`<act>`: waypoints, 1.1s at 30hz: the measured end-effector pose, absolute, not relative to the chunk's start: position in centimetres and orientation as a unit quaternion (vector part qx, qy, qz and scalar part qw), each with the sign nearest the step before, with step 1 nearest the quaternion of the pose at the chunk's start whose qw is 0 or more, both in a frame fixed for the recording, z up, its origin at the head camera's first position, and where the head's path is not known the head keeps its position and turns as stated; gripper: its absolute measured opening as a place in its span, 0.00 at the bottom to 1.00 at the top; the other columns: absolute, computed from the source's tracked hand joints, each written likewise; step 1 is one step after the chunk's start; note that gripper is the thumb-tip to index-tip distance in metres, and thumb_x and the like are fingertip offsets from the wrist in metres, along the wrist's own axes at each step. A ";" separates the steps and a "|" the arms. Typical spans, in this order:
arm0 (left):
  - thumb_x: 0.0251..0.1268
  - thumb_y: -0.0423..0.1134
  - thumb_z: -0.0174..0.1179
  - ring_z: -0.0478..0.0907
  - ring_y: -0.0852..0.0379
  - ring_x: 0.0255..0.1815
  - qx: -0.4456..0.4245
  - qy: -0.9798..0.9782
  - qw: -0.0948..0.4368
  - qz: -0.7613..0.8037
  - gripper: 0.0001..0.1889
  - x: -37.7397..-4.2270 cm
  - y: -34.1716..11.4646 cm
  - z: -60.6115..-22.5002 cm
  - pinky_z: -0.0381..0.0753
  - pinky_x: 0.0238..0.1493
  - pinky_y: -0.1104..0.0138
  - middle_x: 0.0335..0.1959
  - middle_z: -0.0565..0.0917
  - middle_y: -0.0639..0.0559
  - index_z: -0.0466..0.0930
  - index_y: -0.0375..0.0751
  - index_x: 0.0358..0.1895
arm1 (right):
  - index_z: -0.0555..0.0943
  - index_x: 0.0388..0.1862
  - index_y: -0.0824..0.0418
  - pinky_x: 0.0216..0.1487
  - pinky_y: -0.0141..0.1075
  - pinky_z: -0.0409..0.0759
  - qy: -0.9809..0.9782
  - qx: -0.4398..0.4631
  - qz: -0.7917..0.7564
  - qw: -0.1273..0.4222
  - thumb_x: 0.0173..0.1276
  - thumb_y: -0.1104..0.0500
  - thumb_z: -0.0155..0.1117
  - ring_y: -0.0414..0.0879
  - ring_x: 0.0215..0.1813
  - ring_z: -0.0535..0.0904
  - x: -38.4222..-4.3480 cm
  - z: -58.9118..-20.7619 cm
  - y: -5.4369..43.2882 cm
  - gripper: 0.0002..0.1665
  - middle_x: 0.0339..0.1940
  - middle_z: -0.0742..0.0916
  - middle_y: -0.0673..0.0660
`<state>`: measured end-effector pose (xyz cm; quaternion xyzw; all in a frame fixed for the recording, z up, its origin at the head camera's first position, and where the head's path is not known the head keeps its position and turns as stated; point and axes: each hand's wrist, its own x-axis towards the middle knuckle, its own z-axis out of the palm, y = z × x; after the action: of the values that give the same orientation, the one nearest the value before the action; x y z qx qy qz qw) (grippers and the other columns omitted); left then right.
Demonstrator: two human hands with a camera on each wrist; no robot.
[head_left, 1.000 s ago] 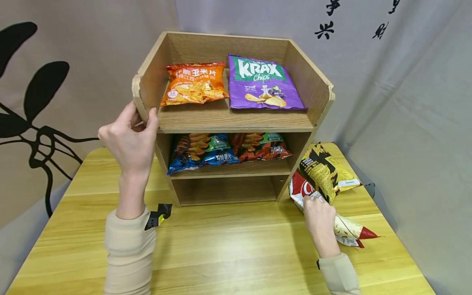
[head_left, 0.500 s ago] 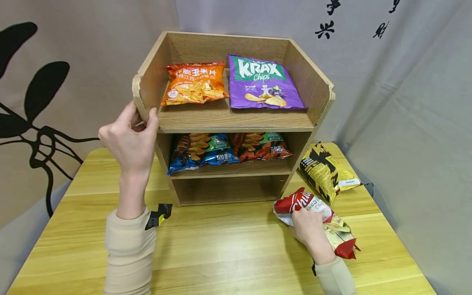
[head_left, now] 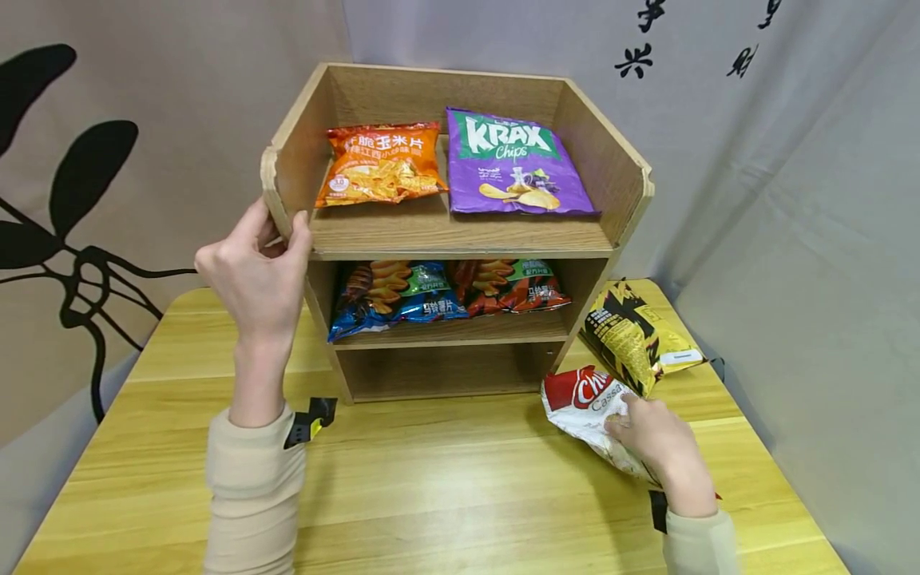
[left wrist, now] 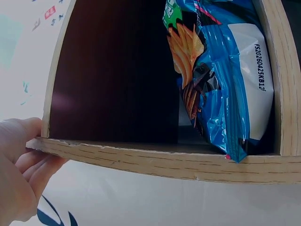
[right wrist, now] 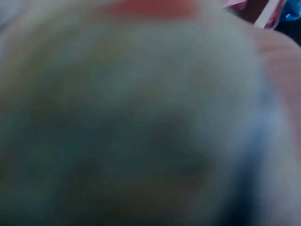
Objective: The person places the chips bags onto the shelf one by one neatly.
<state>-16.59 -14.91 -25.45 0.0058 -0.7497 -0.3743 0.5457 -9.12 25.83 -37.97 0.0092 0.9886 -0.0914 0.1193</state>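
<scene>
A wooden shelf rack (head_left: pixel 460 239) stands on the table. My left hand (head_left: pixel 260 271) pinches the front edge of its left side panel, thumb inside and fingers outside; the left wrist view shows this grip too. At the right, my right hand (head_left: pixel 664 443) grips a red and white bag of chips (head_left: pixel 585 399) by its upper side. The bag lies slantwise, its red end close to the rack's lower right corner. Its lower end is mostly hidden by the hand and sleeve. The right wrist view is blurred, filled by a pale surface at close range.
An orange chip bag (head_left: pixel 384 164) and a purple chip bag (head_left: pixel 513 164) lie on the top tier. The middle tier holds a blue bag (head_left: pixel 398 299) and a red bag (head_left: pixel 510 287). A yellow and black bag (head_left: pixel 640 335) lies right of the rack on the wooden table (head_left: pixel 431 495).
My right hand has drawn the red and white bag away from the yellow one, leftward and nearer, then shifted right along it and turned it. The left hand stays on the rack.
</scene>
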 end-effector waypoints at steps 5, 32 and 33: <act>0.57 0.37 0.60 0.86 0.43 0.25 0.004 -0.749 0.548 -0.374 0.11 -16.6 -14.9 -25.4 0.64 0.30 0.95 0.28 0.88 0.42 0.86 0.33 0.37 | 0.74 0.51 0.72 0.43 0.60 0.77 0.985 0.047 -0.099 0.130 0.62 0.51 0.62 0.75 0.49 0.77 -9.1 -39.2 27.7 0.28 0.50 0.79 0.79; 0.56 0.38 0.61 0.81 0.68 0.22 0.012 -0.749 0.554 -0.364 0.10 -16.7 -14.9 -25.5 0.64 0.29 0.93 0.26 0.89 0.45 0.87 0.35 0.35 | 0.75 0.22 0.53 0.24 0.47 0.74 0.992 -0.076 -0.084 -0.053 0.47 0.55 0.76 0.53 0.28 0.81 -10.7 -43.5 29.3 0.15 0.25 0.82 0.50; 0.56 0.38 0.61 0.83 0.63 0.22 0.013 -0.749 0.554 -0.363 0.10 -16.7 -14.9 -25.5 0.64 0.29 0.93 0.26 0.89 0.45 0.87 0.35 0.35 | 0.73 0.20 0.52 0.23 0.46 0.73 0.991 -0.089 -0.084 -0.062 0.47 0.55 0.76 0.51 0.27 0.80 -10.7 -43.5 29.0 0.16 0.24 0.80 0.48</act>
<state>-16.71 -14.86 -25.50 0.0130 -0.7494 -0.3629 0.5536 -10.69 29.02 -43.49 -0.0892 0.9905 -0.0841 -0.0620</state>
